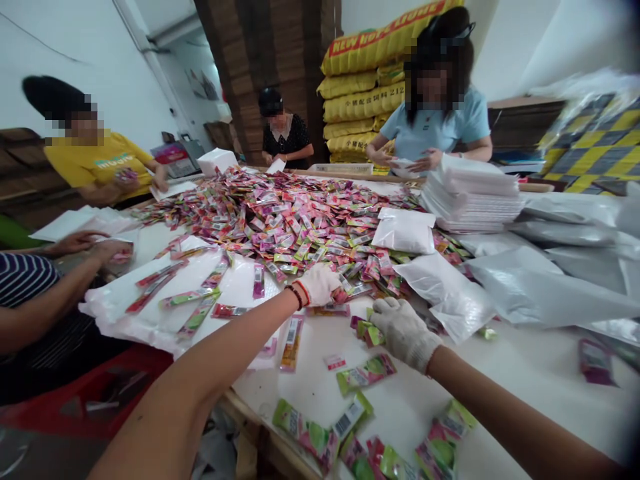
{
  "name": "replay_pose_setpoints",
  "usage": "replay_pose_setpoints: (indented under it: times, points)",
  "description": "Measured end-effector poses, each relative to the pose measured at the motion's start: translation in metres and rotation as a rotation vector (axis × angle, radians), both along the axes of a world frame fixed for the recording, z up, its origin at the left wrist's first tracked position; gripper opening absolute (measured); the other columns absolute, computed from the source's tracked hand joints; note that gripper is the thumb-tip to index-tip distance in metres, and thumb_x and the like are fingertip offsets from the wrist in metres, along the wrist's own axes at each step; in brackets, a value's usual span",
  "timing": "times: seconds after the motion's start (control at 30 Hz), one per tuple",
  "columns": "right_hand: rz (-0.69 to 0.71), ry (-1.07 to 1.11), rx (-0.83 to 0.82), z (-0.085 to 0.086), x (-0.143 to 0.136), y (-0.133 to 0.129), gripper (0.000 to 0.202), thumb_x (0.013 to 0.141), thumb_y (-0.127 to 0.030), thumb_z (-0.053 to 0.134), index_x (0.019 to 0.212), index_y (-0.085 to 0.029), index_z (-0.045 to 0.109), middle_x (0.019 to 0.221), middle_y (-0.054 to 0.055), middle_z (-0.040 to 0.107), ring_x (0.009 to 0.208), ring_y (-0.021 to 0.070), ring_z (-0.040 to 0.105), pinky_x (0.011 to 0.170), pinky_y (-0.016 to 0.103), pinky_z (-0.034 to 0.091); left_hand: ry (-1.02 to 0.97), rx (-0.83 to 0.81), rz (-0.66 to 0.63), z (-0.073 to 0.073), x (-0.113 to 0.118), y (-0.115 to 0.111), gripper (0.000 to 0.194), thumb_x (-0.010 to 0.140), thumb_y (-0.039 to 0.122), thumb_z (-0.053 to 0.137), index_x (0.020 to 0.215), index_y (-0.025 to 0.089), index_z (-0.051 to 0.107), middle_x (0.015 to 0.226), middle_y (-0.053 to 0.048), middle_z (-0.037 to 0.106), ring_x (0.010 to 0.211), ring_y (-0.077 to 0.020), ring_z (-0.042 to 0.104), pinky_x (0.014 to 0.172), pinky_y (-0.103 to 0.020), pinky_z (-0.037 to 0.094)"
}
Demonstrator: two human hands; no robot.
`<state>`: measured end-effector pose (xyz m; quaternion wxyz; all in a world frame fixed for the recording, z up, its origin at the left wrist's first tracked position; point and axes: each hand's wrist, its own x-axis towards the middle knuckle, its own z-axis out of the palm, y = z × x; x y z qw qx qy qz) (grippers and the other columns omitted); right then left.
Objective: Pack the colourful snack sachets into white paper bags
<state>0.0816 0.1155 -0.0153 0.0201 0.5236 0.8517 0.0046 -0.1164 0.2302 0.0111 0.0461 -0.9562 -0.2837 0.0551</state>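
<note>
My left hand, in a white glove with a dark beaded bracelet at the wrist, is at the near edge of a big heap of stick sachets. Its fingers curl over a pinkish-red sachet, and the fingertips are partly hidden. To its right, my right hand, also gloved, closes around a few green and purple sachets just above the white tabletop. Closer to me lie several loose green-and-pink sachets. An orange sachet rests below my left forearm.
White padded mailers are stacked at the right, with filled mailers beside my right hand. Loose sachets lie on white mailers at the left. Several co-workers sit around the table. Yellow sacks are piled behind.
</note>
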Motion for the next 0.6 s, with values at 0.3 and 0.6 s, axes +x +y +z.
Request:
replay_pose_setpoints:
  times: [0.3,0.6]
  points:
    - [-0.091,0.423,0.144,-0.001,0.019,0.019,0.024,0.082,-0.025,0.044,0.096,-0.015,0.061,0.085,0.009,0.067,0.075,0.0187,0.06,0.071,0.028,0.041,-0.263,-0.207,0.552,0.03,-0.022,-0.019,0.036,0.075,0.031,0.055,0.108,0.019,0.059,0.093,-0.005,0.068,0.08,-0.0172,0.061,0.07,-0.024,0.046]
    - [-0.2,0.058,-0.143,0.0,-0.023,0.08,0.032,0.079,-0.034,0.052,0.104,-0.019,0.065,0.095,0.015,0.069,0.086,0.0289,0.064,0.071,0.036,0.045,0.011,-0.237,0.358,-0.008,-0.007,-0.058,0.028,0.077,0.038,0.051,0.094,0.019,0.062,0.088,-0.01,0.064,0.08,-0.0244,0.062,0.068,-0.033,0.046]
